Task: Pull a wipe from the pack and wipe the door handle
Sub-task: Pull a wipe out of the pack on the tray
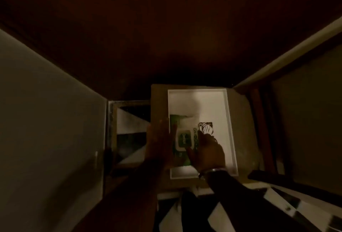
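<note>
A green wipe pack [183, 139] with a white lid label lies in a white tray [231, 130]. My left hand [159, 139] presses flat against the pack's left side and steadies it. My right hand [207, 150] rests on the pack's right side, thumb at the lid's lower edge and forefinger along its right edge. Something pale and crumpled [187, 119] shows just above the lid; I cannot tell whether it is a wipe. The dark brown door [166, 28] fills the top of the view. No door handle is in view.
The tray sits on a brown box-like stand [244, 120]. A small black-and-white printed square [205, 126] lies in the tray beside the pack. Pale walls stand at left [46, 111] and right [305, 120]. The floor has black and white tiles [129, 120]. The scene is very dim.
</note>
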Tool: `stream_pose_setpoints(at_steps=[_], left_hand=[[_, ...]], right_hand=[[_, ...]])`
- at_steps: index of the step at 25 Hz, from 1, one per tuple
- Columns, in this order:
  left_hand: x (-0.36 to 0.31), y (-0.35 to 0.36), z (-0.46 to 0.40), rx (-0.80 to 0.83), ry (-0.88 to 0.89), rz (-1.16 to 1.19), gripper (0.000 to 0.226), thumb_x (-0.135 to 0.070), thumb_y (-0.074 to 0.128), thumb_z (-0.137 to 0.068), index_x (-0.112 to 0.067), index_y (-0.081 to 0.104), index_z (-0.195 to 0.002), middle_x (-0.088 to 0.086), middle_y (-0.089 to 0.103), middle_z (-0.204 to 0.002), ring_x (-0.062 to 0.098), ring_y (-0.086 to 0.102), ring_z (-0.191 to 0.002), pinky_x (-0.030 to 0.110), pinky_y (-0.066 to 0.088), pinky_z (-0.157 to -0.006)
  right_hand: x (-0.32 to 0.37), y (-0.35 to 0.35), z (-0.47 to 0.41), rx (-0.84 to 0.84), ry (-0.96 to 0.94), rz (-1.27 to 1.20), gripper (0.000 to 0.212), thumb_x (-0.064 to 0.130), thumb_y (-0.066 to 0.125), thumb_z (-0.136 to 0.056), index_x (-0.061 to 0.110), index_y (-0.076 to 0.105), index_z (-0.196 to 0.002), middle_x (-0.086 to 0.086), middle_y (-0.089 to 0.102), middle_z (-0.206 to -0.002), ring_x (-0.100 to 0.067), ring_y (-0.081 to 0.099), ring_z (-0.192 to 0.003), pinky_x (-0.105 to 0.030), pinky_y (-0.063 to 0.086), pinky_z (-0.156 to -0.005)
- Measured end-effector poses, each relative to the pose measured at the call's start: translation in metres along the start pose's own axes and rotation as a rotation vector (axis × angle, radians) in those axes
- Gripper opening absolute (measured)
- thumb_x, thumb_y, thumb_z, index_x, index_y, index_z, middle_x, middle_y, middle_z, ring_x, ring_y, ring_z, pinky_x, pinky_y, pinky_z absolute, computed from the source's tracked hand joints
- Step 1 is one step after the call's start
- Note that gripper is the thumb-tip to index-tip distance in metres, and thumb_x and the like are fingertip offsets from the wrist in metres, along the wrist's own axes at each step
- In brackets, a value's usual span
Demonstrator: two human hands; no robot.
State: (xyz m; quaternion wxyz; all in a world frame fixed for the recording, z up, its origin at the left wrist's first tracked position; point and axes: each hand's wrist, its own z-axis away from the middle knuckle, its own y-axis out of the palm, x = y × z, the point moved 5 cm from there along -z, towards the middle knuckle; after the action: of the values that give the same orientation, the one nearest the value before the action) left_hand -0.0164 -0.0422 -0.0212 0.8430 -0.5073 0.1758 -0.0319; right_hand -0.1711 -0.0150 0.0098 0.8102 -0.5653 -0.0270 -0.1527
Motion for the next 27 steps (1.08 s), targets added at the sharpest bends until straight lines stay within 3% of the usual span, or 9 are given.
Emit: stream_pose_setpoints(at_steps=[2, 4, 8, 13, 16, 19, 22, 24, 27], left_hand=[[0.014, 0.027, -0.017, -0.005, -0.043, 0.017, 0.121, -0.084, 0.054, -0.058, -0.028, -0.003, -0.149, 0.013, 0.0, -0.16, 0.034, -0.007, -0.145, 0.052, -0.033, -0.105], [0.026, 0.039, -0.027, -0.013, -0.022, -0.075, 0.122, -0.092, 0.043, -0.055, -0.031, -0.009, -0.148, 0.013, -0.013, -0.159, 0.034, -0.016, -0.143, 0.06, -0.025, -0.107], [0.034, 0.053, -0.031, -0.03, 0.022, -0.066, 0.122, -0.097, 0.034, -0.051, -0.033, -0.007, -0.148, 0.014, -0.015, -0.157, 0.036, -0.015, -0.143, 0.064, -0.02, -0.106], [0.034, 0.048, -0.031, -0.053, 0.029, -0.095, 0.123, -0.098, 0.03, -0.052, -0.03, -0.005, -0.148, 0.018, -0.01, -0.158, 0.037, -0.013, -0.144, 0.064, -0.02, -0.106], [0.033, 0.047, -0.033, -0.039, 0.027, -0.114, 0.125, -0.099, 0.029, -0.05, -0.031, -0.009, -0.148, 0.016, -0.015, -0.157, 0.035, -0.014, -0.144, 0.066, -0.019, -0.107], [0.028, 0.04, -0.032, -0.04, 0.043, -0.163, 0.125, -0.098, 0.03, -0.052, -0.029, -0.009, -0.148, 0.015, -0.012, -0.158, 0.035, -0.013, -0.144, 0.062, -0.025, -0.106], [0.008, 0.02, -0.024, -0.134, 0.073, -0.099, 0.107, -0.09, 0.038, -0.062, -0.02, 0.027, -0.143, 0.018, 0.012, -0.158, 0.036, 0.004, -0.145, 0.056, -0.024, -0.108], [-0.011, 0.008, -0.022, -0.21, 0.012, 0.021, 0.08, -0.084, 0.042, -0.067, -0.02, 0.055, -0.115, 0.016, 0.033, -0.151, 0.035, 0.019, -0.142, 0.049, -0.02, -0.109], [-0.042, 0.007, -0.03, -0.166, -0.136, 0.133, 0.05, -0.071, 0.052, -0.074, -0.024, 0.062, -0.089, 0.008, 0.038, -0.148, 0.032, 0.018, -0.142, 0.048, -0.012, -0.11]], right_hand=[[-0.004, 0.036, -0.013, 0.058, 0.125, -0.185, 0.061, 0.058, 0.056, -0.089, 0.017, 0.053, -0.134, -0.007, 0.061, -0.119, -0.027, 0.061, -0.106, -0.037, 0.053, -0.085], [-0.003, 0.055, -0.022, 0.092, 0.205, -0.277, 0.064, 0.059, 0.064, -0.084, 0.015, 0.05, -0.129, -0.008, 0.055, -0.12, -0.028, 0.057, -0.108, -0.04, 0.053, -0.086], [0.004, 0.071, -0.039, -0.013, 0.341, -0.337, 0.086, 0.06, 0.082, -0.062, 0.014, 0.046, -0.124, -0.007, 0.051, -0.121, -0.027, 0.055, -0.107, -0.043, 0.055, -0.086], [0.004, 0.072, -0.035, -0.102, 0.278, -0.385, 0.069, 0.062, 0.056, -0.077, 0.008, 0.055, -0.119, -0.008, 0.057, -0.108, -0.029, 0.059, -0.097, -0.038, 0.055, -0.078], [-0.045, 0.075, -0.029, -0.218, 0.623, -1.156, 0.034, 0.032, 0.046, -0.1, 0.006, 0.069, -0.099, -0.005, 0.058, -0.084, -0.036, 0.062, -0.09, -0.024, 0.047, -0.063], [-0.075, 0.085, -0.025, -0.123, 0.857, -1.586, 0.016, 0.01, 0.051, -0.101, 0.012, 0.067, -0.098, -0.015, 0.062, -0.105, -0.034, 0.06, -0.098, -0.031, 0.052, -0.062], [-0.072, 0.08, -0.027, -0.021, 0.779, -1.681, 0.016, 0.011, 0.049, -0.101, 0.013, 0.064, -0.106, -0.014, 0.063, -0.111, -0.032, 0.062, -0.099, -0.034, 0.057, -0.06], [-0.07, 0.074, -0.026, -0.024, 0.753, -1.767, 0.016, 0.01, 0.051, -0.1, 0.019, 0.064, -0.1, -0.012, 0.063, -0.11, -0.03, 0.061, -0.099, -0.037, 0.059, -0.06], [-0.073, 0.071, -0.026, -0.046, 0.76, -1.761, 0.012, 0.006, 0.053, -0.098, 0.012, 0.063, -0.099, -0.02, 0.058, -0.121, -0.038, 0.056, -0.112, -0.043, 0.059, -0.068]])
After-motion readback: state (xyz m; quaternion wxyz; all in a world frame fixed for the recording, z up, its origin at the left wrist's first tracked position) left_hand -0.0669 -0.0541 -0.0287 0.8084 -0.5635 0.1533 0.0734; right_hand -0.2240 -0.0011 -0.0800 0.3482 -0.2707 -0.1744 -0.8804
